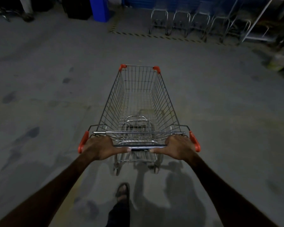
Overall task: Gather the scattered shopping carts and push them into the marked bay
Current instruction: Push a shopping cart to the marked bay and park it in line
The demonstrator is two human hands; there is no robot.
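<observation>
With our left hand [97,147] and right hand [179,147] both wrapped round the handle, the cart [138,102] straight ahead of them, we should push evenly and veer slightly right toward the striped bay [156,36].

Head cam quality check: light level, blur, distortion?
Head view: dim and underexposed; the shopping cart and both hands, left hand and right hand, are fairly sharp; the striped bay marking and metal rails are motion-blurred; wide-angle bending at edges; shadows fall on the concrete floor.
</observation>
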